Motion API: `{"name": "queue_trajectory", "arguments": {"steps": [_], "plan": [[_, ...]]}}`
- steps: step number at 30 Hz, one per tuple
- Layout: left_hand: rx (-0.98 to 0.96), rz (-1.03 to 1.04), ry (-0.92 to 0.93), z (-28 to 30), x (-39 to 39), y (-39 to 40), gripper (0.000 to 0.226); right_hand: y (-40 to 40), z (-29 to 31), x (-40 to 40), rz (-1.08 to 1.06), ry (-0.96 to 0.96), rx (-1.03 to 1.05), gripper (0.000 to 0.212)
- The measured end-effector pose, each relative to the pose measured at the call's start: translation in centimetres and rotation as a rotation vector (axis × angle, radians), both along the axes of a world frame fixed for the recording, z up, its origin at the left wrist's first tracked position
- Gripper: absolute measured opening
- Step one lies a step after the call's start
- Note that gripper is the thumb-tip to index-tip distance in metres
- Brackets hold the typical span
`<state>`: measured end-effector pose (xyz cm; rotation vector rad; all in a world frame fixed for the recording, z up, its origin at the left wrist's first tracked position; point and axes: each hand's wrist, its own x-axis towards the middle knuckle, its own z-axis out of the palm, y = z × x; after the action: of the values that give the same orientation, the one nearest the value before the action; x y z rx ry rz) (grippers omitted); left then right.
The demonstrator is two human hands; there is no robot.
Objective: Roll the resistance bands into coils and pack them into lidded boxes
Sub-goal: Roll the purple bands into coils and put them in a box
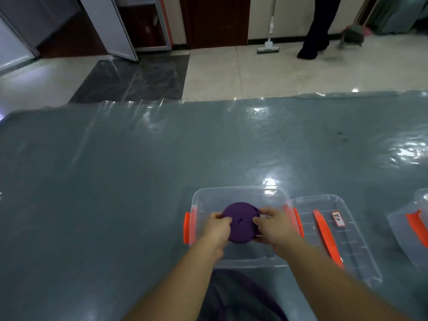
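Note:
A purple resistance band coil (240,222) sits inside a clear plastic box (234,193) with orange side latches, near the table's front edge. My left hand (216,230) grips the coil's left side and my right hand (269,224) grips its right side, both reaching down into the box. The box's clear lid (347,246) with an orange handle lies flat just to the right of the box. More purple band (252,297) hangs below the table edge between my forearms.
The table carries a grey mat under shiny plastic film (115,181). Another clear lid with an orange handle (414,228) lies at the right edge. Beyond the table, a person's legs (317,31) and a mop (268,47) stand on the tiled floor.

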<state>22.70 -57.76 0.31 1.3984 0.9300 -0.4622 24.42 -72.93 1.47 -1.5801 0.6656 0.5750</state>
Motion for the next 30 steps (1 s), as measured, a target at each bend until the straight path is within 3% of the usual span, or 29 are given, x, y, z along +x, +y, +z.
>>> {"name": "queue_trajectory", "arguments": {"steps": [4, 8, 13, 20, 30], "plan": [[0.234, -0.131, 0.042, -3.0, 0.9, -0.3, 0.024, 0.6, -3.1, 0.9, 0.084, 0.052, -0.129, 0.019], [0.471, -0.218, 0.119, -4.9, 2.0, -0.6, 0.039, 0.5, -7.1, 1.9, 0.169, 0.057, -0.24, 0.029], [0.487, -0.279, 0.163, -6.3, 2.5, -0.4, 0.043, 0.7, -8.7, 2.7, 0.203, 0.064, -0.287, 0.032], [0.474, -0.279, 0.161, -7.6, 2.9, -0.2, 0.025, 1.2, -8.7, 3.2, 0.216, 0.028, -0.357, 0.036], [0.466, -0.323, 0.172, -8.2, 3.3, 0.0, 0.035, 1.4, -8.6, 3.3, 0.268, -0.001, -0.47, 0.041]]}}
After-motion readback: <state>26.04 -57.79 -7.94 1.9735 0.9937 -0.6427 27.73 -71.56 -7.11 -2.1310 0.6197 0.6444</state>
